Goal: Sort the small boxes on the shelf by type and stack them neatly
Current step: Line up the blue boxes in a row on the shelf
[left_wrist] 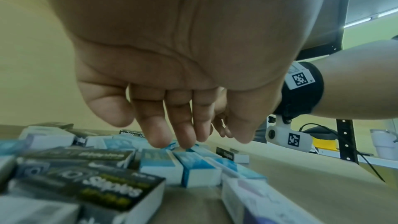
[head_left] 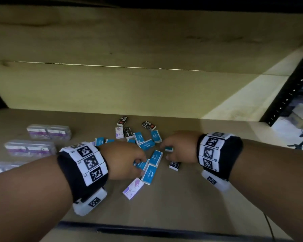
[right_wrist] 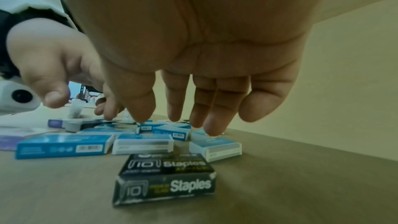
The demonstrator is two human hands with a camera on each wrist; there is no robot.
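Fingers [left_wrist: 159, 135] of the left hand [head_left: 122, 159] touch blue-and-white staple boxes [head_left: 148, 173] — those of the right hand [head_left: 179, 147] hang spread, empty.

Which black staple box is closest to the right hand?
The black box lying alone by the right hand, nearer the front of the shelf. The other black boxes sit farther back, beyond the blue ones.

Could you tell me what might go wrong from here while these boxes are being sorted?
The left hand has its fingertips among tightly crowded blue boxes, so lifting one may drag or tip its neighbours. The black box lies just below the right hand and could be swept aside as that hand moves.
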